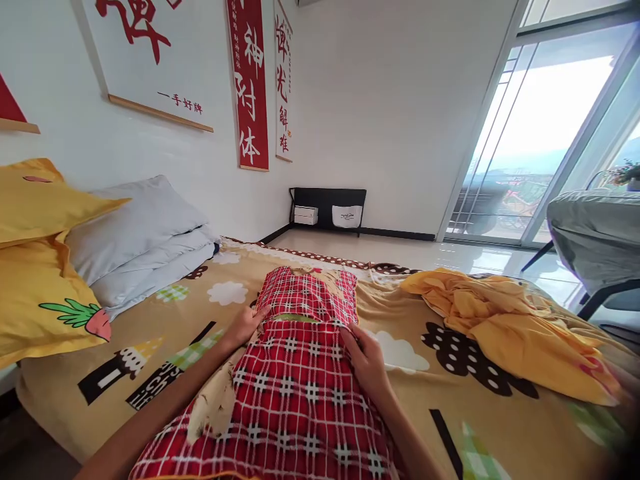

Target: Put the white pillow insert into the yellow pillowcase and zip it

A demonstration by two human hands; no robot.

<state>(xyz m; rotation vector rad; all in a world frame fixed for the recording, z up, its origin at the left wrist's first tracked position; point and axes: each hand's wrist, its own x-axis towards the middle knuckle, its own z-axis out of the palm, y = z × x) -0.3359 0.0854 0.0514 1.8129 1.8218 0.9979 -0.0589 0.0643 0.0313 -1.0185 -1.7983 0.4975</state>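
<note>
A red plaid garment [295, 373] is lying flat on a cartoon-print blanket [500, 427] covering the bed, its far end already folded over into a neat band while the long near part is lying unfolded toward the viewer — so the folding looks begun but far from finished. Both arms are reaching forward: the left hand [246, 325] is resting on the cloth's left edge at the fold and the right hand [367, 359] on its right edge, fingers curled and pressing or lightly gripping the fabric. A crumpled yellow sheet [515, 327] is lying to the right, apart — untouched.
</note>
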